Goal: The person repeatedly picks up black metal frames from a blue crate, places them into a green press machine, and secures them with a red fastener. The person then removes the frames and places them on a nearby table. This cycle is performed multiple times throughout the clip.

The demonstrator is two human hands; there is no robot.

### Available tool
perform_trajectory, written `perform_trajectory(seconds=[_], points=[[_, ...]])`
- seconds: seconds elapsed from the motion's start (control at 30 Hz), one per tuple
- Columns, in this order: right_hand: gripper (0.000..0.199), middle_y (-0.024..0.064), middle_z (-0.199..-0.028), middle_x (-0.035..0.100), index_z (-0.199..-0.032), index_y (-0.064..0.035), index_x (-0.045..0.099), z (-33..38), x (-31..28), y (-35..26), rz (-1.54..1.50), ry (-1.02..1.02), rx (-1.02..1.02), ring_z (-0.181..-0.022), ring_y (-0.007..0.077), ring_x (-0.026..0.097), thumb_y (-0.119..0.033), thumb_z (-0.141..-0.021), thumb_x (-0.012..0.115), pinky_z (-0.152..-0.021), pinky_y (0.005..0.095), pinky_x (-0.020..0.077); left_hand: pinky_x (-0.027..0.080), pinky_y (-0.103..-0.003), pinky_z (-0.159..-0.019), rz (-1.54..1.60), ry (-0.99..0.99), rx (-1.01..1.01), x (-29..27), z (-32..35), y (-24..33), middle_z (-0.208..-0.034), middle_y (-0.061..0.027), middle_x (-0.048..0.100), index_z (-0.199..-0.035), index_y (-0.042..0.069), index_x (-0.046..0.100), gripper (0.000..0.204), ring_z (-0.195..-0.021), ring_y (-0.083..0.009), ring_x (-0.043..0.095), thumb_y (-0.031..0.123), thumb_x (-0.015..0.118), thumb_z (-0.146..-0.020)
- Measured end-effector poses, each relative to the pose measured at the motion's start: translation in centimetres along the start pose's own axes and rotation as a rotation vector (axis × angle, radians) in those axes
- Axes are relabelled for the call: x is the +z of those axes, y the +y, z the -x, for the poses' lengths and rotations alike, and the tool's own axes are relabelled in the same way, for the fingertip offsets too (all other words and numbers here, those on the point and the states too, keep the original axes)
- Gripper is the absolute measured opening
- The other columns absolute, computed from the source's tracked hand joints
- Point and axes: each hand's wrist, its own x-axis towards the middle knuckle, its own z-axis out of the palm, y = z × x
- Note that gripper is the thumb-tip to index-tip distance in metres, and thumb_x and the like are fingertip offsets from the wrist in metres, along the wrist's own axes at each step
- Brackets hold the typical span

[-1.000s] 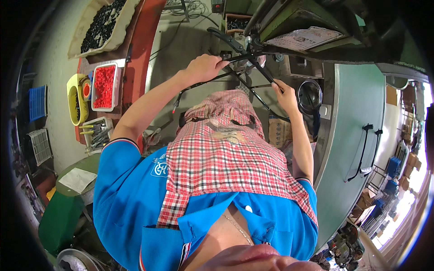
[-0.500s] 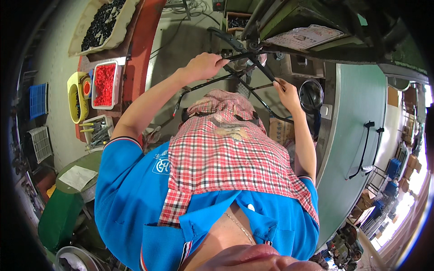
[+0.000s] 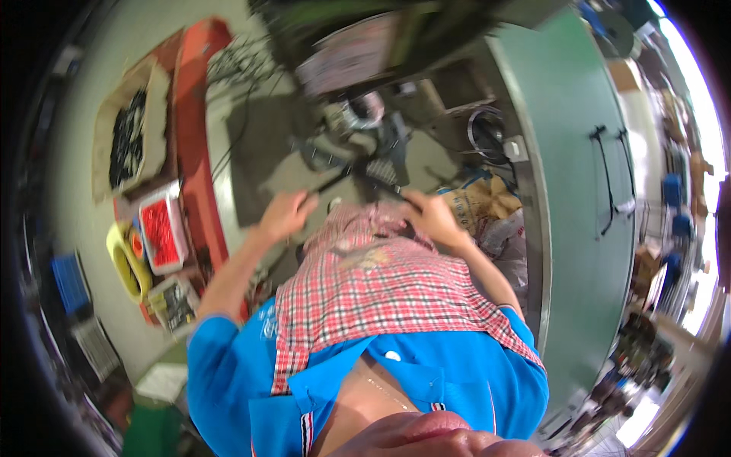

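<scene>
The two hands have just come down and back, so the black metal frame (image 3: 333, 180) now sits close to the checked apron (image 3: 381, 293) and looks free of the big green machine (image 3: 449, 34). The left hand (image 3: 285, 215) and right hand (image 3: 434, 217) each grip one side of it. The paper sheet (image 3: 354, 61) and brown sack (image 3: 476, 202) are too blurry to read.

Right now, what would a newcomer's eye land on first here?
First, the red checked cloth apron in the middle, over a bright blue collared shirt. Beyond it, the left hand and right hand grip slim black bars. Then the bright red small pieces in a white plastic tray at left, and the long green tabletop at right.
</scene>
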Motion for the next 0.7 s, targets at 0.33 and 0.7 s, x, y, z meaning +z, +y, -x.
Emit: perform_trajectory(seconds=[0.33,0.7], points=[[0.034,0.0086,-0.065,0.053,-0.110,-0.0139,0.065,21.8,-14.3,4.1,0.333,0.343,0.053,-0.055,0.0287,0.058,-0.020,-0.078,0.073,-0.048,0.0395,0.0447,0.046,-0.042,-0.051,-0.062,-0.101,0.605,9.0,-4.2,16.5,-0.061,-0.0150,0.056,-0.081,0.004,0.060,0.029,-0.057,-0.0359,0.059,0.028,0.076,-0.079],[0.034,0.0043,-0.070,0.058,-0.116,-0.0153,0.070,14.3,-41.6,10.0,0.883,1.259,-0.301,-0.050,0.0211,0.052,-0.022,-0.082,0.072,-0.047,0.0329,0.0411,0.050,-0.037,-0.057,-0.517,0.791,1.173,0.6,-33.8,43.1,-0.076,-0.0085,0.059,-0.104,0.017,0.063,0.024,-0.066,-0.0262,0.059,0.034,0.065,-0.088]])
